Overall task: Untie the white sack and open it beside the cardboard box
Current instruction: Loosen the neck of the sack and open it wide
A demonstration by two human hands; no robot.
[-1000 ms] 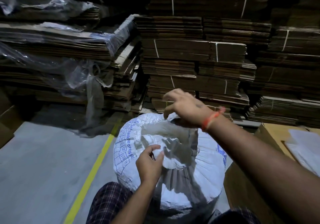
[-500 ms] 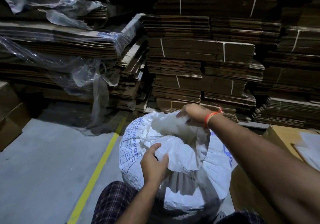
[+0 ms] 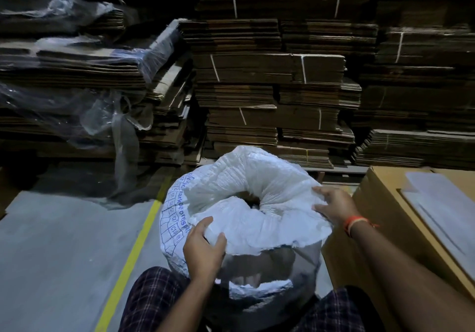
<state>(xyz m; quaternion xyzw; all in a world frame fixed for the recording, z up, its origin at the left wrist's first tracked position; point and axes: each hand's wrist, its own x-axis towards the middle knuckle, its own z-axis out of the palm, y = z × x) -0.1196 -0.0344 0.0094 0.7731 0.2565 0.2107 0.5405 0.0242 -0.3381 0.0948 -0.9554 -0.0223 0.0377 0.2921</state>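
cardboard stacks (image 3: 270, 74) behind | left hand (image 3: 203, 250), right hand (image 3: 334, 204) gripping white sack (image 3: 257, 203) mouth

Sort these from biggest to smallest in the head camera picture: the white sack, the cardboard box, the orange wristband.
1. white sack
2. cardboard box, partly cut off by the frame's edge, so it may really be bigger than the sack
3. orange wristband, by far the smallest

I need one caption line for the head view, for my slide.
Both hands pull open the white sack beside the cardboard box.

Both hands (image 3: 203, 249) (image 3: 332, 204) grip white sack (image 3: 257, 218) mouth (cardboard box (image 3: 380, 218) beside, right).
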